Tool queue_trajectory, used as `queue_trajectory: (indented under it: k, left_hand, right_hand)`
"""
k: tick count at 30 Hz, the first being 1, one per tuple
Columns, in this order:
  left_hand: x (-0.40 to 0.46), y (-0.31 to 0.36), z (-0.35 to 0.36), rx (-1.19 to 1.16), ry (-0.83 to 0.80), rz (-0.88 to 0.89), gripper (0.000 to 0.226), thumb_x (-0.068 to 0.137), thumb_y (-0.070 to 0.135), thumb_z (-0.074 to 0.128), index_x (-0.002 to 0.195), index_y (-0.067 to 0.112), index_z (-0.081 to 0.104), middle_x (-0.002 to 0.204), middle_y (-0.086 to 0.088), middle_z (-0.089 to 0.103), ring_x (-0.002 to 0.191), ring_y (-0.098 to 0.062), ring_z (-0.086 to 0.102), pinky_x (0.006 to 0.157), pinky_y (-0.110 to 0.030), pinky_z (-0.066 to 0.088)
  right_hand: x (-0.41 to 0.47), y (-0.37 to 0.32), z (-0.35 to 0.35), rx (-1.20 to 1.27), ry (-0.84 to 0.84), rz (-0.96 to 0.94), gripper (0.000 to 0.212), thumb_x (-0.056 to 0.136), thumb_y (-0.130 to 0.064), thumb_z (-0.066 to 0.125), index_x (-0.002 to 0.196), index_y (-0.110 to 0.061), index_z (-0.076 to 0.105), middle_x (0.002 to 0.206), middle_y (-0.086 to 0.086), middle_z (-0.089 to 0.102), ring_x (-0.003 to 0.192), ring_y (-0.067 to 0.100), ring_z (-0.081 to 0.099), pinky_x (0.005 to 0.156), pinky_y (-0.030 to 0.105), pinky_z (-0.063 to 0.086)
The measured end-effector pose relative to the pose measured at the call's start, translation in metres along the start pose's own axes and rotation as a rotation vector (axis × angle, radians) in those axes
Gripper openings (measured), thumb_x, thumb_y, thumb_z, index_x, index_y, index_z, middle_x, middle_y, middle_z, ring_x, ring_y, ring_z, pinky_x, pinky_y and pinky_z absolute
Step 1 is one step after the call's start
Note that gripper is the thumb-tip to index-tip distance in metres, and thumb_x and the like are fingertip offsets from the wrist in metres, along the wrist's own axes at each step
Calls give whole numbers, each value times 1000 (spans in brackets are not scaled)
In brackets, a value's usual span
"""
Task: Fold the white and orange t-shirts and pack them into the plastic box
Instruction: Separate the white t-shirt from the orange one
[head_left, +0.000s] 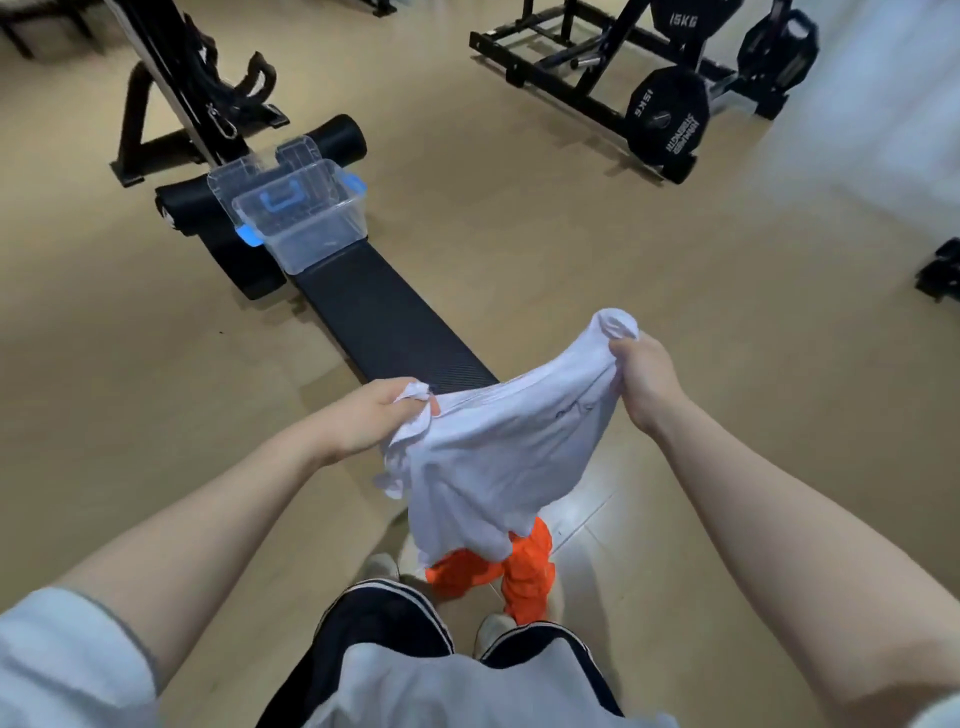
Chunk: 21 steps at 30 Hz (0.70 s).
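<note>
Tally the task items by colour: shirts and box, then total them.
White t-shirt: 1, gripped by left hand and right hand
Orange t-shirt: 1
Clear plastic box: 1
Total: 3

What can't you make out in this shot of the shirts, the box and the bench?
Head view only:
- Orange shirt: mostly hidden behind the white shirt.
- Near end of the bench: covered by the white shirt.
- Small print on the white shirt: too small to read.
- Box lid: partly hidden behind the box.
</note>
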<state>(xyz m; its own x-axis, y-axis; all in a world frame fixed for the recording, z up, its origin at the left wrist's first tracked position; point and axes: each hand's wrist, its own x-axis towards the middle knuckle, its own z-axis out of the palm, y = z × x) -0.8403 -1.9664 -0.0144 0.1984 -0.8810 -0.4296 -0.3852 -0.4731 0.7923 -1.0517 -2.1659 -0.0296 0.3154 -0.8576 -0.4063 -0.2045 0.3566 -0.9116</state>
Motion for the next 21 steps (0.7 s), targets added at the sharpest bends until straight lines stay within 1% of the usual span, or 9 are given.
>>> queue_trajectory:
  k: [2,5,7,9,12,15,18,20,21]
  left_hand:
    - [8,-7,-12,-140,61,-3,19,94,17,44,91,14,62,88,5,58,75,0,53,69,-8,44]
    - [34,-25,-34,-225,247,-13,18,94,10,42,89,17,59,89,3,57,80,-10,53,79,-22,47]
    - [59,-41,-46,-283,374,-51,20,95,7,39,95,20,54,90,1,56,78,-14,52,74,-25,47]
    - [91,-63,-60,-369,477,-100,17,93,7,40,84,16,51,85,-5,51,72,-17,46,67,-26,42]
    - [148,-104,-84,-547,592,-263,20,73,18,39,77,3,51,75,-10,45,62,-18,37,57,-28,30]
    - [207,-138,-115,-728,623,-356,11,65,13,35,56,19,31,53,0,30,48,-12,23,49,-29,15]
    - [263,-173,-157,-753,572,-399,24,60,14,37,58,26,16,64,2,14,59,-16,10,53,-31,11]
    - [303,-208,-185,-762,537,-472,25,70,15,42,56,26,23,63,1,20,57,-21,15,53,-33,15]
    - [322,-226,-199,-760,545,-520,23,79,15,41,59,24,34,64,0,32,56,-20,28,54,-30,25]
  right_hand:
    - [11,-7,10,-93,-47,-9,18,81,-2,46,73,-15,55,70,-1,51,65,15,47,54,22,35]
    - [40,-14,35,-160,-52,-56,24,83,-4,49,70,-22,58,70,-4,53,63,10,47,55,22,38]
    - [70,-13,58,-150,-61,-80,24,82,-2,51,80,-24,61,74,-5,57,64,8,50,56,22,41]
    - [111,-7,85,-169,-44,-90,22,82,-2,51,92,-19,60,79,-6,58,69,7,53,58,20,44]
    - [179,7,133,-165,-39,-39,23,83,0,45,98,-14,55,77,-3,56,68,10,52,57,18,44]
    - [251,23,189,-171,-75,18,24,86,5,38,98,-11,52,72,1,51,64,14,48,62,24,44]
    - [324,38,252,-248,-90,49,21,85,3,39,95,-9,53,74,3,52,67,16,49,64,27,43]
    - [371,46,292,-317,-80,71,15,85,0,39,83,-10,51,73,5,50,67,18,47,63,29,41]
    - [395,50,312,-346,-71,79,16,86,-2,40,77,-12,48,71,4,47,66,17,46,61,27,40]
